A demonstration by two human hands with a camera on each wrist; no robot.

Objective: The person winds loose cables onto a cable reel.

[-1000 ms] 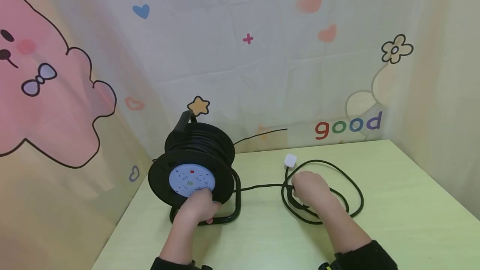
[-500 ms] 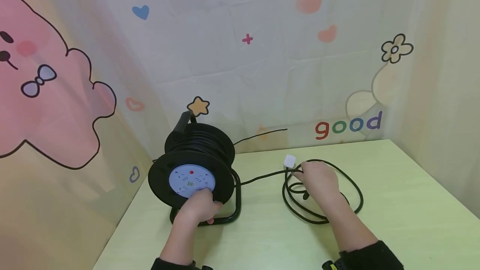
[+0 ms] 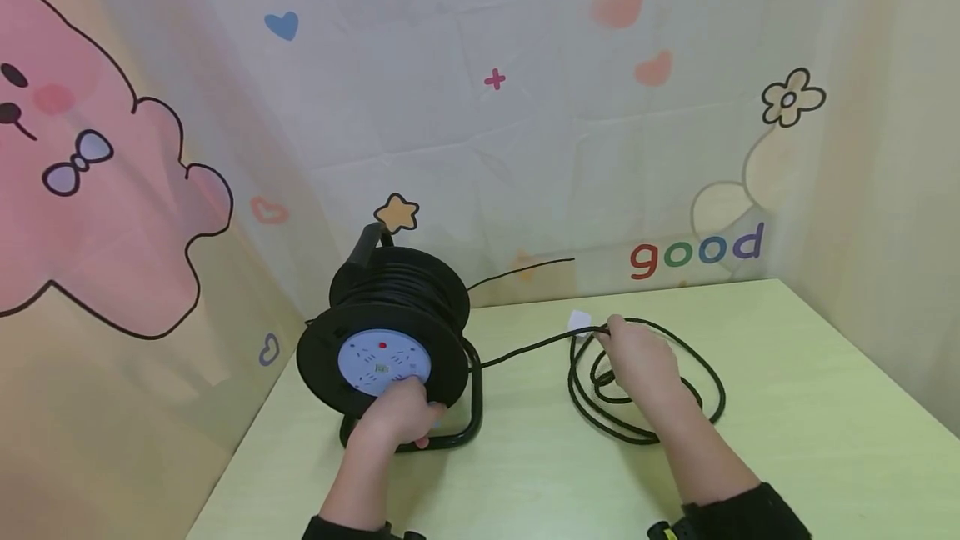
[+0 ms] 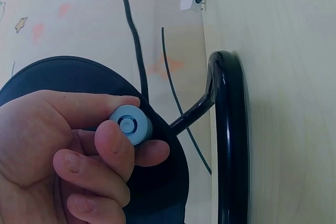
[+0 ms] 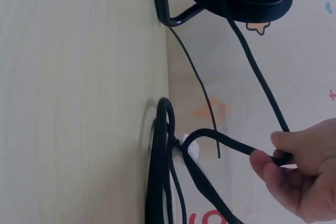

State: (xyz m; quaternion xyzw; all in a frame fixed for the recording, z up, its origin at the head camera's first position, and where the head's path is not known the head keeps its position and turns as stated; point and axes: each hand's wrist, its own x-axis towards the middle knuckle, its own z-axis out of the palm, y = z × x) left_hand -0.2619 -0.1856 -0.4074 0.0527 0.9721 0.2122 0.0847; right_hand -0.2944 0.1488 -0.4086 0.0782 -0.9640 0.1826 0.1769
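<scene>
Here, pale-blue knob [image 4: 136, 123] and cable [image 3: 525, 348] both held

We see the left grip [image 3: 400, 412] clamped on the knob at the front of a black reel [image 3: 408, 280], left of centre in the head view. Right of centre, the right grip [image 3: 641, 361] pinches the cable; its loops [image 5: 156, 182] rest on the pale surface [image 3: 525, 473] near a white plug [image 3: 579, 321].

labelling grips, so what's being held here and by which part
The left fingers pinch the knob by its sides; the right fingers pinch the cable between the reel and the loops.
</scene>
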